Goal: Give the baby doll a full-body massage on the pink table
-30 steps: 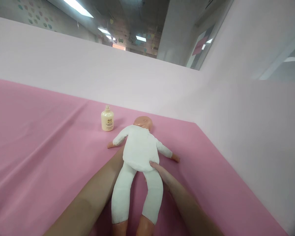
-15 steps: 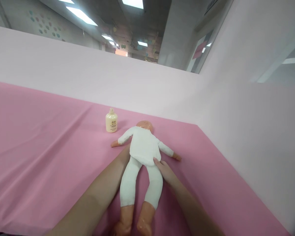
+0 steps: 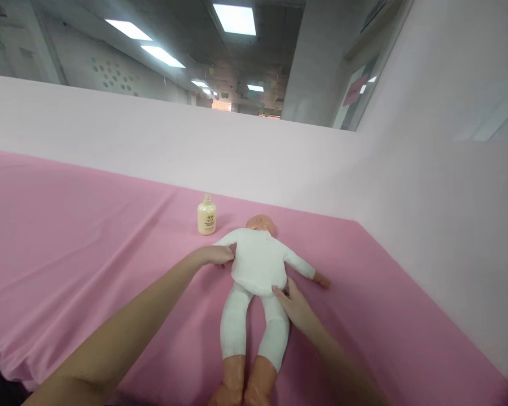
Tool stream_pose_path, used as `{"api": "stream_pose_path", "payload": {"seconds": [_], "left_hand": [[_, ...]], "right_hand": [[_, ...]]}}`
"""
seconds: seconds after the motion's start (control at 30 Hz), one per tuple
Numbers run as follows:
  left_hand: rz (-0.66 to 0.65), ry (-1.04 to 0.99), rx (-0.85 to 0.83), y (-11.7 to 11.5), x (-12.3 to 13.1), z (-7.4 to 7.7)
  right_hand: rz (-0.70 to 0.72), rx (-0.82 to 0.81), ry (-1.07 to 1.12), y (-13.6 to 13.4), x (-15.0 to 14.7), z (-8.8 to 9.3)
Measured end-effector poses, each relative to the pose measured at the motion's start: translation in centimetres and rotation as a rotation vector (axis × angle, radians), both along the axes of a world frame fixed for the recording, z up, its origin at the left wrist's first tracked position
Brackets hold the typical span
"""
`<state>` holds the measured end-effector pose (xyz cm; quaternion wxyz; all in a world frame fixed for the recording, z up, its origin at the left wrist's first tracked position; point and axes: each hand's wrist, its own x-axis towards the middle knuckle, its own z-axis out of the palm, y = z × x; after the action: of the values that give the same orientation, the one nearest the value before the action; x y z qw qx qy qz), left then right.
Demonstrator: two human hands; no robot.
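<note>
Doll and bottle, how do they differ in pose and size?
The doll lies flat; the bottle stands upright. The doll is larger than the bottle. The left hand and right hand touch the doll; neither touches the bottle. Both rest on the pink cloth.

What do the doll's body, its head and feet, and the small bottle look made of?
The doll: torso and legs look like soft white fabric, matte and slightly wrinkled; head and feet look like glossy peach vinyl or plastic, with highlights on the feet. The bottle: probably smooth cream plastic, faint sheen.
</note>
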<state>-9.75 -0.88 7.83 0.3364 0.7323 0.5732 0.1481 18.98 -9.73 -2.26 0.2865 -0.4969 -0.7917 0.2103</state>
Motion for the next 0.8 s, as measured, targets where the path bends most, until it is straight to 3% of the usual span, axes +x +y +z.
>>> {"api": "stream_pose_path", "payload": {"seconds": [0.07, 0.1, 0.2, 0.23, 0.33, 0.4, 0.5, 0.63, 0.7, 0.8], "left_hand": [[-0.126, 0.070, -0.078, 1.3, -1.1, 1.3], [-0.107, 0.108, 0.033, 2.2, -1.6, 2.0], [0.178, 0.160, 0.656, 5.6, -3.2, 4.0], [0.228, 0.212, 0.726, 6.8, -3.9, 4.4], [0.270, 0.390, 0.599, 9.1, -5.3, 4.7], [0.272, 0.449, 0.609, 9.1, -5.2, 4.3], [0.195, 0.356, 0.736, 7.0, -2.3, 2.8], [-0.136, 0.118, 0.605, 2.1, 4.1, -1.6], [-0.190, 0.103, 0.548, 0.0, 6.7, -4.2], [-0.128, 0.136, 0.504, -1.9, 8.5, -7.1]], "right_hand": [[-0.020, 0.052, 0.005, -0.1, 0.0, -0.4], [-0.049, 0.068, 0.023, -0.1, 0.0, -0.7], [-0.177, 0.054, 0.107, 0.3, 0.1, -1.7], [-0.207, 0.038, 0.121, 0.5, 0.1, -1.9], [-0.230, 0.033, 0.101, 0.5, 0.0, -1.7], [-0.198, 0.095, 0.096, 0.1, -0.2, -0.6], [-0.013, 0.158, 0.053, -1.1, -0.9, 1.8], [0.238, 0.072, -0.076, -2.5, -2.5, 3.8], [0.242, 0.045, -0.122, -2.7, -3.1, 3.6], [0.180, 0.042, -0.164, -2.6, -3.5, 2.7]]}}
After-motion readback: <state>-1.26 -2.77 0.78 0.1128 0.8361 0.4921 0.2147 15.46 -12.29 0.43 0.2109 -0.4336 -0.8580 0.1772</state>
